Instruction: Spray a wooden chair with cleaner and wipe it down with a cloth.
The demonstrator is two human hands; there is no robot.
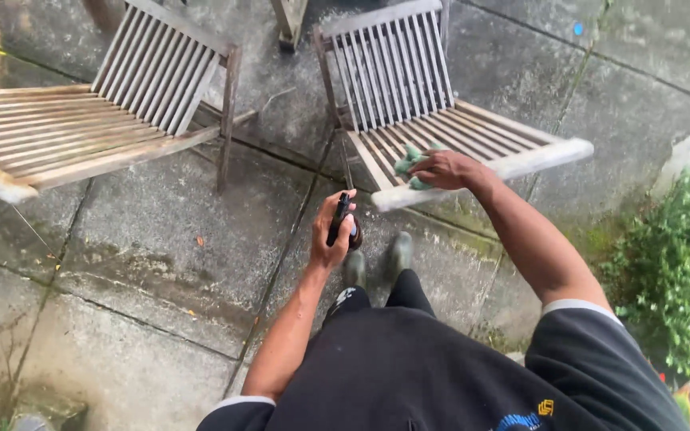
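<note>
Green cloth (pixel 410 162), crumpled, lies on the front slats of the nearer wooden chair (pixel 473 128), near the seat's front left corner. Right hand (pixel 445 168) rests on top of it, palm down, fingers curled over the cloth and pressing it to the seat. Right arm extends from the lower right, bare to a short dark sleeve with a pale edge.

Left hand (pixel 331 231) is closed around a dark spray bottle (pixel 340 219), held upright in front of the chair's front edge, above the paving. Fingers wrap the neck and trigger part; the lower body of the bottle shows brownish below the hand. Whether the trigger is pressed cannot be told. Bottle and cloth are near each other but apart.

Chair: weathered grey slatted wood, back leaning away from the person, front rail pale and worn. The person stands just in front of it; two dark green boots (pixel 377 262) show below the hands, toes close to the chair's front rail.

A second slatted chair (pixel 97 120) of the same kind stands to the left, well apart from the first, seat pointing left. Ground is wet grey paving slabs (pixel 145 255) with dark joints and patches of moss. A green leafy shrub (pixel 676 271) borders the slabs at the right edge.
</note>
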